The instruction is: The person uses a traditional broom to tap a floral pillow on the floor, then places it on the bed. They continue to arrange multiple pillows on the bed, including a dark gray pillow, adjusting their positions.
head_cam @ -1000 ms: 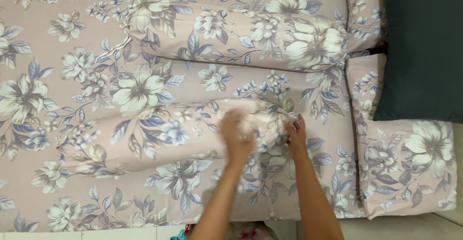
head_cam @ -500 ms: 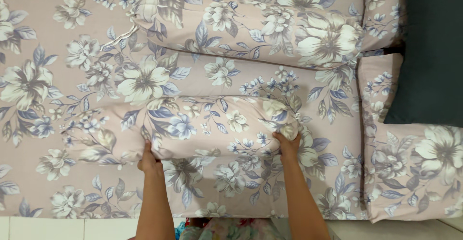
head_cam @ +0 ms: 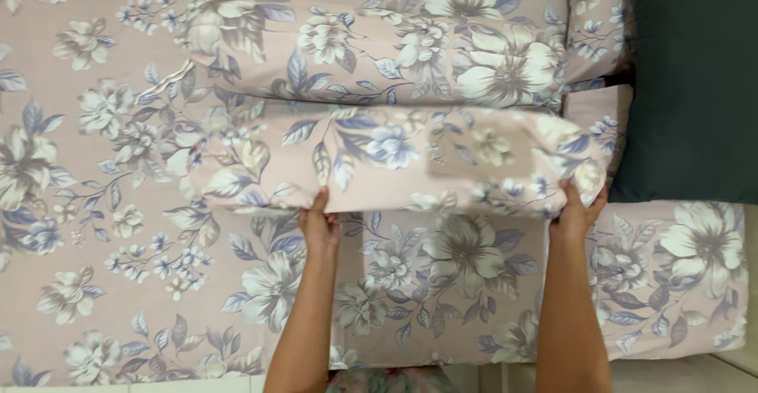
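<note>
Long floral bolster [head_cam: 395, 164]: left half motion-blurred, pattern smeared; left end hard to tell from matching sheet. Fingertips of left hand [head_cam: 320, 227] tucked under bolster's near edge, hidden. Right hand [head_cam: 578, 213]: fingers curled round bolster's right end, tips out of sight. Both forearms cut off by bottom edge. Second bolster [head_cam: 379, 45] beyond first: top cut by frame. Dark pillow [head_cam: 695, 85] right of bolster: cut by top and right edges. Bed [head_cam: 95, 282] cropped left.

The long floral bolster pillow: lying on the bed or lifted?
Cannot tell for certain. The bolster pillow lies lengthwise; left hand and right hand grip its near edge.
</note>
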